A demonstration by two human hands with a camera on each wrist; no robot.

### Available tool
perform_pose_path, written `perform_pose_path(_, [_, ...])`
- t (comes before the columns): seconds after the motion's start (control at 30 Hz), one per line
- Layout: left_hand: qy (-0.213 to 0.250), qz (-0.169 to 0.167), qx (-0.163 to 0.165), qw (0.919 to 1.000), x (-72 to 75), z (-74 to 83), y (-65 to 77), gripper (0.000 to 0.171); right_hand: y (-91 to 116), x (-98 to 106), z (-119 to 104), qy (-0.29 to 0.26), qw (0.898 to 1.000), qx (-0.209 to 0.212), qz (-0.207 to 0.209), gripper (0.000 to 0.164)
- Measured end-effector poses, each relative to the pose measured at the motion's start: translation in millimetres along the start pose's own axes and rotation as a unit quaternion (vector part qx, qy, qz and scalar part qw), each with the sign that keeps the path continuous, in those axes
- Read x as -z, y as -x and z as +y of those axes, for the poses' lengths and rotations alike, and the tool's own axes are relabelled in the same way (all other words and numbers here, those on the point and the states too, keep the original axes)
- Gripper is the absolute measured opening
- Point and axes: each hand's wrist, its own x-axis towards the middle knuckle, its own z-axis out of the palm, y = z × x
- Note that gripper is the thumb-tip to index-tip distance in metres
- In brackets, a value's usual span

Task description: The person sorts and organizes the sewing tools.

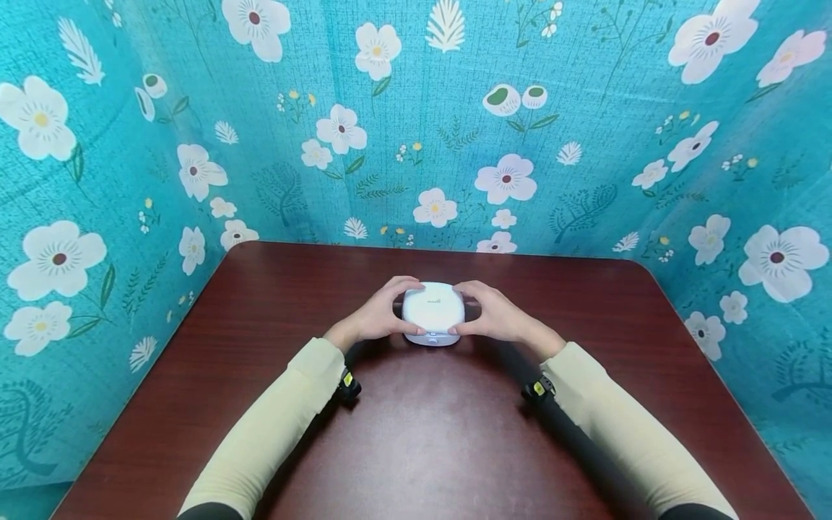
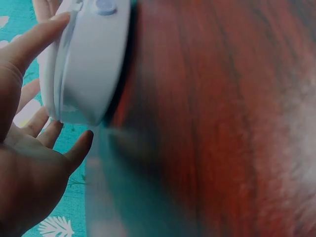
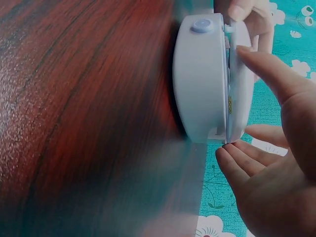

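Note:
A rounded white lidded case point(image 1: 433, 307) sits on the table, with faint grey lettering on top and a round button point(image 3: 202, 25) on its front. My left hand point(image 1: 380, 312) grips its lid from the left, thumb at the front edge and fingers toward the back. From the right, my right hand point(image 1: 492, 312) holds the lid the same way, both thumbs close together at the front. A narrow gap shows between the lid point(image 3: 241, 84) and the base point(image 3: 200, 79) in the right wrist view. What lies inside is hidden.
The dark red-brown wooden table point(image 1: 429, 433) has a glossy top. Behind it and at both sides hangs a turquoise flowered cloth point(image 1: 403, 94). Dark wrist-worn devices sit under both cream sleeves point(image 1: 279, 412), close over the tabletop.

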Motion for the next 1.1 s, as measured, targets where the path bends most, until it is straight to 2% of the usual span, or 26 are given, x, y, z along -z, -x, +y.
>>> perform_pose_path(0.1, [-0.011,-0.002,-0.001,0.9999,-0.8,-0.3,0.0,0.077,-0.4,-0.6,-1.1,0.003,1.000,-0.001,0.003,0.082])
perform_pose_path(0.4, [-0.006,0.010,0.012,0.9999,-3.3,-0.7,-1.3,0.065,-3.6,-3.1,-0.1,-0.001,1.000,0.000,0.004,0.081])
perform_pose_path(1.1, [0.006,0.004,0.018,0.9998,-3.4,-0.1,-1.7,0.068,-3.5,-4.4,-0.3,-0.009,1.000,0.006,0.003,0.077])
